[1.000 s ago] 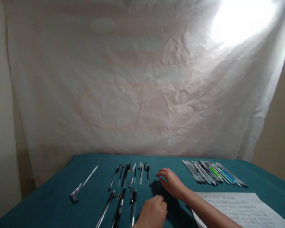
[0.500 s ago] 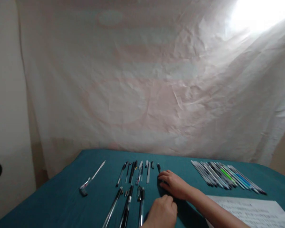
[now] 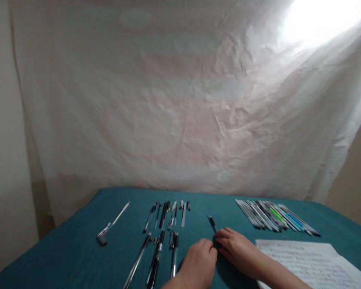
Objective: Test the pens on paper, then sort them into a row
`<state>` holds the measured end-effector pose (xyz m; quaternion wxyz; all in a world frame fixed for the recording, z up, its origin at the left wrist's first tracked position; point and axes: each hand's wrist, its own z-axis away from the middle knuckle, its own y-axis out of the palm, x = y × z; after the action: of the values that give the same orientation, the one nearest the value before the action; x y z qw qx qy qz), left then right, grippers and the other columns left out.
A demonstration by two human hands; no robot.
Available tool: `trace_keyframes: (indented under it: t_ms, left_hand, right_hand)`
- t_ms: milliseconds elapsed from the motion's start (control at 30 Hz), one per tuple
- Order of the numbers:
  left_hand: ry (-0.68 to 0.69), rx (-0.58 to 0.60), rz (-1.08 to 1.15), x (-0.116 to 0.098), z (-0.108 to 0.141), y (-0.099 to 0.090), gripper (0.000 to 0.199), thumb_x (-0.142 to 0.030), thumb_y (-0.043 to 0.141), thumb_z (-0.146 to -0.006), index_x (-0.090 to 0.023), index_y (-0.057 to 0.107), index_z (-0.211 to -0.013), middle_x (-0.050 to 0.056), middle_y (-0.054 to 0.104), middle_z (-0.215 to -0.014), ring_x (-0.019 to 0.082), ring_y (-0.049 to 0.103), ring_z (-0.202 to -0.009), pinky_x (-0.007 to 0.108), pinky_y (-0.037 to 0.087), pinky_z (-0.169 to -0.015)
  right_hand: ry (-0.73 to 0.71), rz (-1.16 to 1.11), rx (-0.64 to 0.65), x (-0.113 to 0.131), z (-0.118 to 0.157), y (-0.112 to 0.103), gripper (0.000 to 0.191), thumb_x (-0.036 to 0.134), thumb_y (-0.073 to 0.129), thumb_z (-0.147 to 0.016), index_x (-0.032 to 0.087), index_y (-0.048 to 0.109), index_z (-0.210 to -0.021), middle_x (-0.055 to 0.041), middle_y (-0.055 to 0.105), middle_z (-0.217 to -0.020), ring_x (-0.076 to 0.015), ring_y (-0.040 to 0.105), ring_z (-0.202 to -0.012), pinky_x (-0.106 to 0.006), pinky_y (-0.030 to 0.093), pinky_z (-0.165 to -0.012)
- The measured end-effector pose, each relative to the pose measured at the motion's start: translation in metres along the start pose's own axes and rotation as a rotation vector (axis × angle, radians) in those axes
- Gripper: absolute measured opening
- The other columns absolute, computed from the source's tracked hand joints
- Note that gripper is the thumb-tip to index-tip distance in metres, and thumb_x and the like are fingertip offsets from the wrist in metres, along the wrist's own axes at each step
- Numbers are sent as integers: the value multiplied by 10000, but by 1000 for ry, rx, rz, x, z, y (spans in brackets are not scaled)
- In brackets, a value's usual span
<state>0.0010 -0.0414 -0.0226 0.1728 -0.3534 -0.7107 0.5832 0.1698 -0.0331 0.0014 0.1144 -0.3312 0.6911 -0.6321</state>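
Two bare hands work over a teal, matte, smooth-lying cloth (image 3: pixel 63 261), just left of the white, handwritten paper sheets (image 3: pixel 297 257), which serve here as landmark. The right hand (image 3: pixel 236 251), beside the sheets' left edge, has its fingers closed on a slim, dark-ended, rod-shaped pen (image 3: pixel 211 222); the pen's far end projects beyond the fingertips, left of the sheets. The left hand (image 3: pixel 199 261), farther left of the sheets, is curled with its knuckles close to the right fingertips; whether it grips the pen's near end or anything else cannot be told, since its own fingers hide the place. Handling so thin and round a barrel probably calls for a light pinch near the middle, both hands low and in one line, lest it roll or twist.

Beyond the sheets lies a close-packed slanting row of thin pens (image 3: pixel 267 216), mostly grey and black, one bright green, some blue. Well left of the sheets, past the hands, stand apart glossy, clear-barrelled black pens (image 3: pixel 173 257) with small clipped caps. Farthest left of the sheets rests a pale, narrow stick (image 3: pixel 121 213) near a dark, blunt piece (image 3: pixel 102 240). Behind everything hangs a creased, faintly sheeny pinkish-white drape (image 3: pixel 168 120).
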Motion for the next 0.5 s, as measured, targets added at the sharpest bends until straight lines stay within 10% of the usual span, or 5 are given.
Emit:
trace_keyframes:
  t_ms: [500]
  left_hand:
    - [9,5,69,-5,-1,-11,243,-118,360,-818,-159,566,-941,76,563,-960,177,493,-926,281,406,-813]
  right_hand:
    - [271,-159,-245,-5,10,25,357,155,406,-766,215,457,-1114,-81,497,-1069,-167,552,-882,-252,417,-757]
